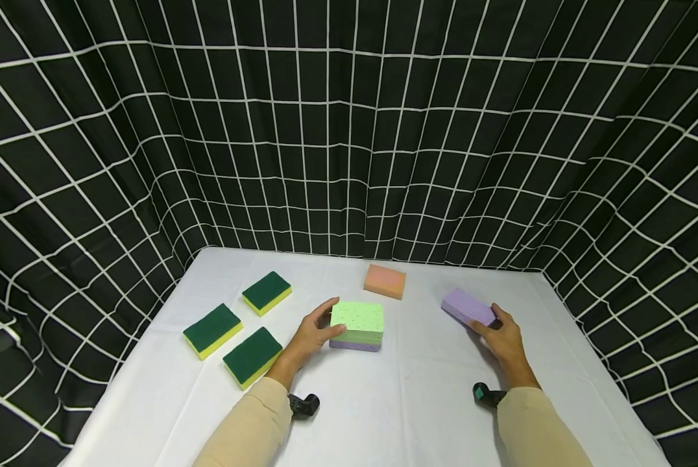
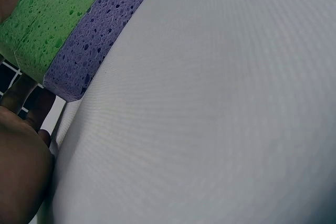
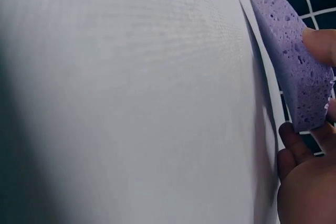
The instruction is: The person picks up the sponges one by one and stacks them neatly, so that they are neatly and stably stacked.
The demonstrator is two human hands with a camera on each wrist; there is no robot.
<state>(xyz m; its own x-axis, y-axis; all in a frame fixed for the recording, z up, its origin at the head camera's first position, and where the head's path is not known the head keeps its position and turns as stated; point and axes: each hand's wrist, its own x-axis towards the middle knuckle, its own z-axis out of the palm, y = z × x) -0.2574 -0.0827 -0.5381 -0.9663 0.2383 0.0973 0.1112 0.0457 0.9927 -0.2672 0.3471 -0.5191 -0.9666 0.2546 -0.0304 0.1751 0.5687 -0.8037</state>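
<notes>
A light green sponge (image 1: 357,318) lies flat on a purple sponge (image 1: 355,346), their edges nearly lined up, near the middle of the table. My left hand (image 1: 309,332) grips the green sponge at its left end, thumb on the near side and fingers round the back. In the left wrist view the purple sponge (image 2: 100,38) shows under the green one, close over the white cloth. Farther right, my right hand (image 1: 503,337) holds another purple sponge (image 1: 468,306) by its near right end. In the right wrist view the thumb presses this sponge's (image 3: 289,51) face, with fingers beneath its end.
Several green-and-yellow scouring sponges (image 1: 252,355) lie spread on the left, scouring side up. An orange sponge (image 1: 385,281) lies toward the back, between the two hands. White cloth (image 1: 419,415) covers the table. Black curtains with a white grid (image 1: 337,130) enclose its back and sides.
</notes>
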